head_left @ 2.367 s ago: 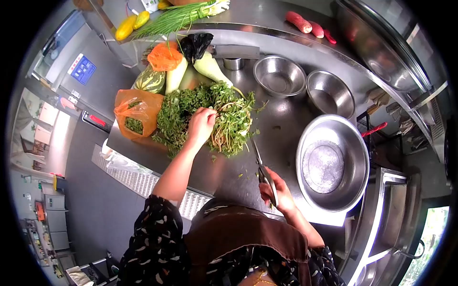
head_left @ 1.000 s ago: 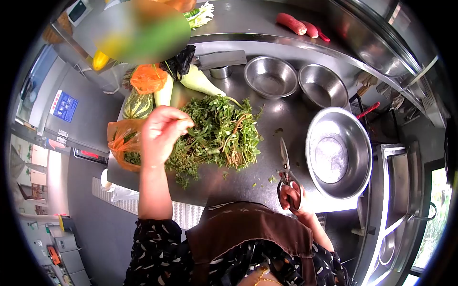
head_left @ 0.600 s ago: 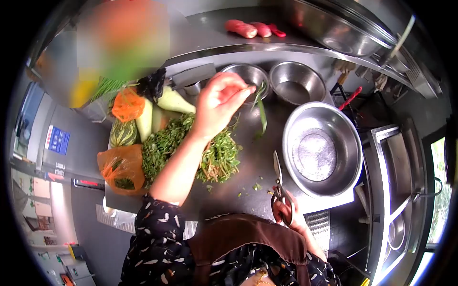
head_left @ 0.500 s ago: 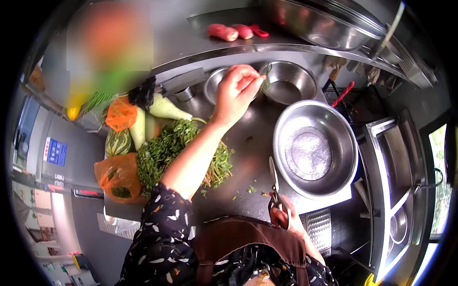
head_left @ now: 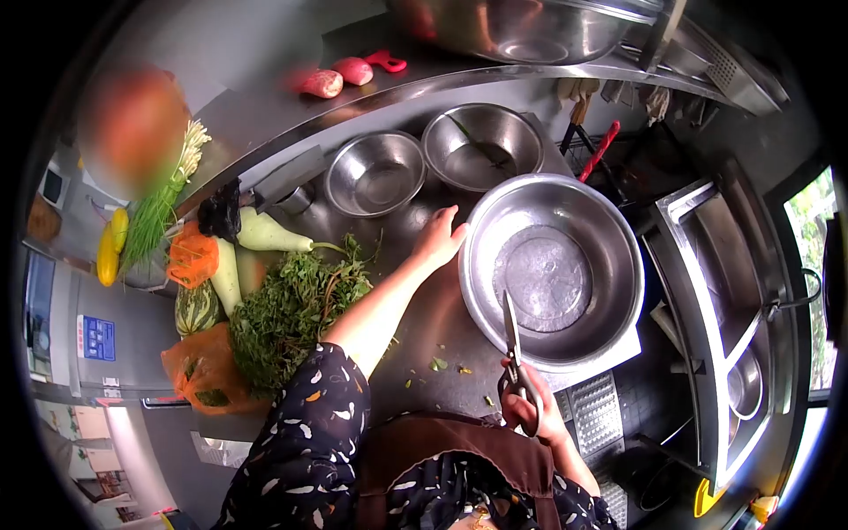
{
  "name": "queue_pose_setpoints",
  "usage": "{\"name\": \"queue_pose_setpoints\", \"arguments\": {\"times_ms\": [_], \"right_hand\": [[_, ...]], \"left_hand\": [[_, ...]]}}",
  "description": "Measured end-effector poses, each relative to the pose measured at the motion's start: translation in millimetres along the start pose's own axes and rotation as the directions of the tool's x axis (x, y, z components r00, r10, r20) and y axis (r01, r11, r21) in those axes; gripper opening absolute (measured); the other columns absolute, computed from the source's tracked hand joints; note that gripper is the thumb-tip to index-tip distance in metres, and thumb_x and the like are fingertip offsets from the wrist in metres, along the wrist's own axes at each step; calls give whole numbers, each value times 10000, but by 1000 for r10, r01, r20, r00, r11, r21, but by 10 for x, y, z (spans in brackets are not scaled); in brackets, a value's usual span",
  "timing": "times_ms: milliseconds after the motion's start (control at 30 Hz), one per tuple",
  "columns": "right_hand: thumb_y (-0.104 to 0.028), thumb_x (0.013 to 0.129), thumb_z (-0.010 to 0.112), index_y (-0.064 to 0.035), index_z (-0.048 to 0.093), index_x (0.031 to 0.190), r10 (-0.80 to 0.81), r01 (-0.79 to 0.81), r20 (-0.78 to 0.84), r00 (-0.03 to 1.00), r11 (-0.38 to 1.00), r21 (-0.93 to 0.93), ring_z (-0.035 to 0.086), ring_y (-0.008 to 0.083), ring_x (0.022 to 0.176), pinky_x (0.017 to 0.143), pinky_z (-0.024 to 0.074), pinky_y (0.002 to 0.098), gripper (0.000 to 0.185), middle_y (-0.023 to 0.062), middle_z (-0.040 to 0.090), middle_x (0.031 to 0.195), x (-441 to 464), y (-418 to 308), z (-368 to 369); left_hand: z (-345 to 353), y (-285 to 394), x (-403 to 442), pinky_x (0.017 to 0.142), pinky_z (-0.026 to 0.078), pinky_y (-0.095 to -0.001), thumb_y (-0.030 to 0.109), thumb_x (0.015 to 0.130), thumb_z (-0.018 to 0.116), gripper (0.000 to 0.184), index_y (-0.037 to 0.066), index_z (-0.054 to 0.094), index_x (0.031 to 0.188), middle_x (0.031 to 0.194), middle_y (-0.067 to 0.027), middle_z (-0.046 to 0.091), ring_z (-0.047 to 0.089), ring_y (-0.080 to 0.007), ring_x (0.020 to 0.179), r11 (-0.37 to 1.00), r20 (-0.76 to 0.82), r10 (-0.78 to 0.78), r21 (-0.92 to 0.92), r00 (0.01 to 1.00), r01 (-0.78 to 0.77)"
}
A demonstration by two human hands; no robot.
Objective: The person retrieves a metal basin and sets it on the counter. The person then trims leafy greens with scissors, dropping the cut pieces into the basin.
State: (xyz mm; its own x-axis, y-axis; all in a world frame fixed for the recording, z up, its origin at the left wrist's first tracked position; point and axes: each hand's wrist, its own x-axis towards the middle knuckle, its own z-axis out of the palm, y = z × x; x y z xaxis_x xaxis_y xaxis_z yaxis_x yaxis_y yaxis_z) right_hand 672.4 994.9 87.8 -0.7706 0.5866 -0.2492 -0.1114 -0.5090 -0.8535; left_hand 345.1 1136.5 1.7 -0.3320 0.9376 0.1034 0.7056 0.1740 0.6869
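Observation:
My left hand (head_left: 439, 238) is at the left rim of the large steel basin (head_left: 481, 322). Its fingers are stretched with the thumb apart, and they hold nothing; whether it touches the rim I cannot tell. My right hand (head_left: 541, 415) is closed round the handles of a pair of scissors (head_left: 512, 340), whose blades point up over the basin's near left side. Behind my left hand stand two smaller steel bowls, the left bowl (head_left: 374, 175) and the right bowl (head_left: 455, 165). A thin green sprig (head_left: 477, 141) lies in the right one. Leafy greens (head_left: 291, 309) are heaped left of my forearm.
Pale gourds (head_left: 265, 232), a striped squash (head_left: 196, 307) and orange bags (head_left: 208, 362) crowd the table's left side. A cleaver (head_left: 290, 175) lies behind them. Leaf scraps (head_left: 437, 363) dot the steel table. Red-skinned roots (head_left: 320, 83) rest on the back shelf.
My left hand has let go of the green sprig, now in the right small bowl, and has come down to the basin's left rim. The scissors stay in my right hand. The view has shifted.

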Motion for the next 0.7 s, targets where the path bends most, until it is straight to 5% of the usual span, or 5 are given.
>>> {"name": "queue_pose_setpoints", "arguments": {"times_ms": [233, 367, 467, 600, 700], "right_hand": [[-210, 865, 630, -3, 359, 1361, -7, 7, -1, 1000, 989, -146, 487, 94, 497, 461, 382, 225, 602, 25, 524, 690, 101, -91, 67], [-235, 854, 644, -4, 371, 1352, 24, -20, 20, 1000, 985, -173, 491, 89, 544, 496, 386, 226, 613, 15, 520, 702, 201, -61, 144], [-321, 835, 678, 13, 378, 1333, 42, -43, -8, 999, 983, -178, 487, 91, 528, 486, 369, 224, 670, 25, 544, 665, 258, -77, 215], [-284, 852, 645, 13, 358, 1350, 45, -42, 13, 999, 984, -173, 475, 100, 499, 471, 362, 230, 647, 35, 533, 643, 310, -124, 272], [-245, 865, 614, 9, 348, 1362, 57, -50, 31, 998, 982, -183, 468, 112, 469, 455, 357, 239, 618, 41, 521, 618, 331, -185, 335]], "left_hand": [[-481, -335, -91, 949, 408, -423, 181, 707, 769, 536, 85, 516, 1170, 1160, -128, 532, 506, -322, 1086, 929, -432, 101, 364, 896, 71], [-846, -691, -65, 1057, 223, -651, 205, 751, 729, 562, 138, 498, 1258, 1125, -77, 598, 493, -269, 1165, 763, -174, -187, 595, 967, 255], [-978, -882, -113, 1090, 175, -631, 127, 811, 639, 132, 155, 651, 939, 1013, -35, 602, 530, -254, 1095, 776, -131, -186, 588, 974, 227], [-1212, -834, -313, 1082, 184, -620, 112, 815, 620, 73, 151, 671, 848, 1000, -33, 600, 537, -243, 1069, 822, -147, -102, 544, 984, 166], [-1707, -538, -574, 937, 399, -454, 111, 833, 617, 73, 92, 663, 887, 935, -61, 597, 586, -263, 936, 936, -59, 104, 343, 993, -78]]}}
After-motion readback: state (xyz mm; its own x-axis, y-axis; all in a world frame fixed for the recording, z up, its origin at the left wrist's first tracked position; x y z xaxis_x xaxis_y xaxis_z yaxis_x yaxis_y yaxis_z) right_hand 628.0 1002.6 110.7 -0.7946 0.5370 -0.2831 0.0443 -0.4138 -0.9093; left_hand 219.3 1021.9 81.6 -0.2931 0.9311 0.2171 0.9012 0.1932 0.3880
